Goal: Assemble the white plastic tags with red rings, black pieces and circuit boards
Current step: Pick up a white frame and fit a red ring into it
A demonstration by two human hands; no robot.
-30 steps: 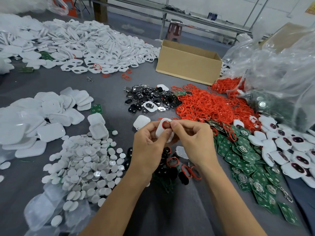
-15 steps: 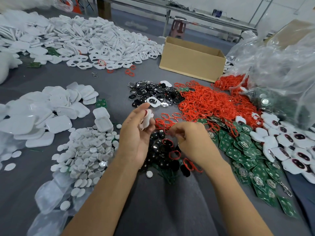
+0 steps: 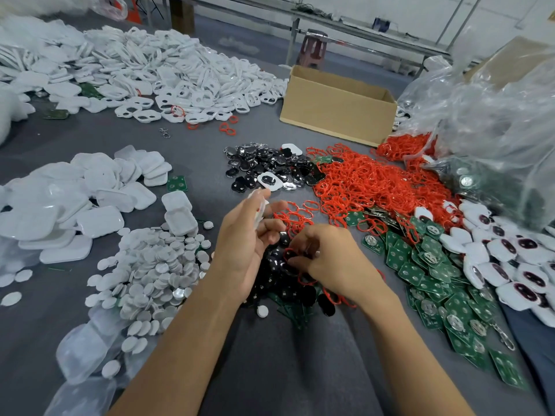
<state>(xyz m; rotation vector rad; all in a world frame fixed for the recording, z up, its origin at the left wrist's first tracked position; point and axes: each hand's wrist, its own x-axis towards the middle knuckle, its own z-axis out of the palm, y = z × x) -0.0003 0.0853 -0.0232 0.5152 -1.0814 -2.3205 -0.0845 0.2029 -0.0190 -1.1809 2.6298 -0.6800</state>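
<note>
My left hand holds a white plastic tag edge-on between thumb and fingers, raised a little above the table. My right hand is down on the near pile of black pieces, its fingertips curled onto one piece there; whether it grips it is hidden. A heap of red rings lies just beyond the hands. Green circuit boards spread to the right. Finished white tags with dark windows lie at the far right.
White back covers and small white discs fill the left. A big heap of white tag frames lies at the back left. A cardboard box and clear plastic bags stand at the back right. More black pieces sit mid-table.
The hands have parted. The left hand kept the white tag and turned it edge-on; the right hand dropped down onto the near black pieces.
</note>
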